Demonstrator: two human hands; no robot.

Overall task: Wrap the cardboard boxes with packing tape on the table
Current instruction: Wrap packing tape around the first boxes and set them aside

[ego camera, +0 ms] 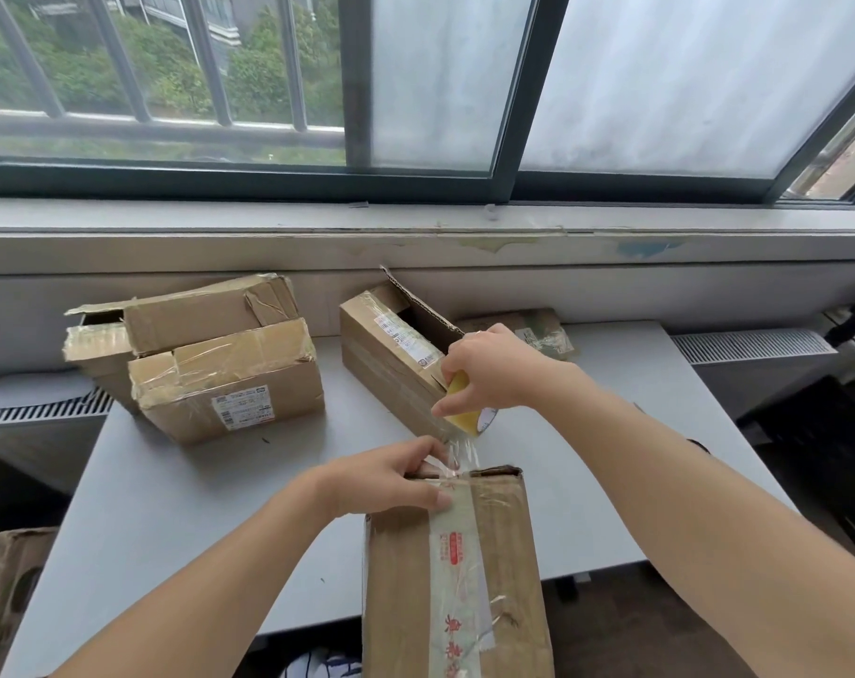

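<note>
A brown cardboard box [504, 570] with a strip of printed tape along its top lies at the near edge of the grey table [181, 506]. My left hand [391, 482] presses on the box's far end, fingers curled over the edge where the clear tape lands. My right hand [489, 369] grips a yellowish roll of packing tape [464, 403] just above and beyond that end. A clear stretch of tape [460, 452] runs from the roll down to the box.
Two taped boxes [230, 379] are stacked at the back left. An open-flapped box [391, 354] stands at the back middle, close to my right hand. A flat piece of cardboard [538, 330] leans by the wall. Another box [0, 579] sits on the floor at left.
</note>
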